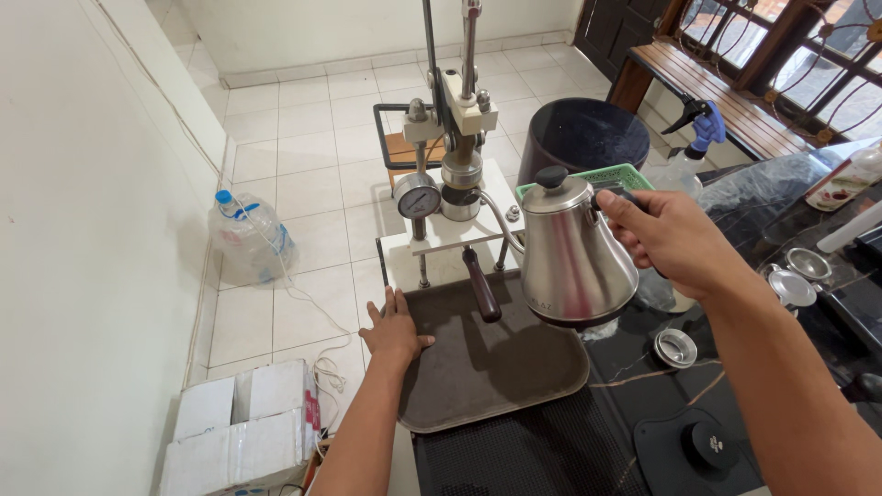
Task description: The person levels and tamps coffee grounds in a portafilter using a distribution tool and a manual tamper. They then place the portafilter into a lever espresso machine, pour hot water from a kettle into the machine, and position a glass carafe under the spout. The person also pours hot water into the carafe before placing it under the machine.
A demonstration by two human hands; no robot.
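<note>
At the far left, on the tiled floor by the wall, a clear water jug with a blue cap sat well apart from your work, and nearer you a white cardboard box stood below the counter edge. Your left hand lay flat and open, fingers spread, on the left rim of the brown serving tray, gripping nothing; pressing there, it seemed to steady the tray. Behind the tray stood the manual lever espresso press on its white base, its round pressure gauge facing you and its dark-handled portafilter jutting out over the tray. Just to its right you held the stainless gooseneck kettle in the air above the tray's far right corner, lid on, its thin spout curving toward the press (a tilt is hard to judge from here). Your right hand was closed around the kettle's handle, carrying its whole weight. Farther right, on the dark counter, lay a small metal basket, a round black lid, and a spray bottle with a blue trigger stood beyond a green plastic basket.
</note>
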